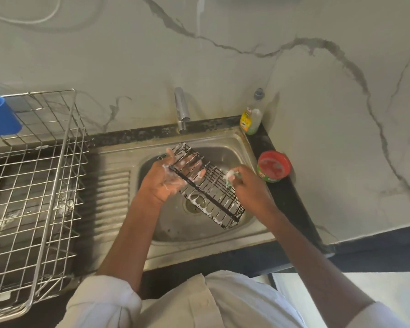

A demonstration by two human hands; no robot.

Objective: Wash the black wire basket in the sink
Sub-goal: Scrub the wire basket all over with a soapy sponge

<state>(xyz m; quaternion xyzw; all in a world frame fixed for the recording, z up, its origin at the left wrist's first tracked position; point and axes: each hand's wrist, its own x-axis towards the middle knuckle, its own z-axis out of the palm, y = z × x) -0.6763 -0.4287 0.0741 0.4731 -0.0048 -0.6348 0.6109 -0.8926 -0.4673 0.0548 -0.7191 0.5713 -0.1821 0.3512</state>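
The fingers [189, 162] of the left hand [166, 178] are spread and threaded through the far-left end of the black wire basket [208, 188], with the palm turned up and the rim of the basket pressed against it; foam is seen on the fingers and palm. The right hand [249, 183] is curled shut around a small green and white scrubber [231, 177], which is held against the right side of the basket. The basket is held tilted above the bowl of the steel sink [234, 143], its long axis running from far left to near right, and white suds are caught along its wires. The drain [194, 205] is seen beneath it. A chrome tap [182, 110] stands at the far edge of the sink. On the black counter [291, 204] to the right, a red-lidded green tub [273, 166] is placed just beside the sink, and a dish-soap bottle [252, 114] stands in the far corner. To the left, a silver wire dish rack [36, 192] is set on the counter, with a blue cup [0, 117] at its far side.
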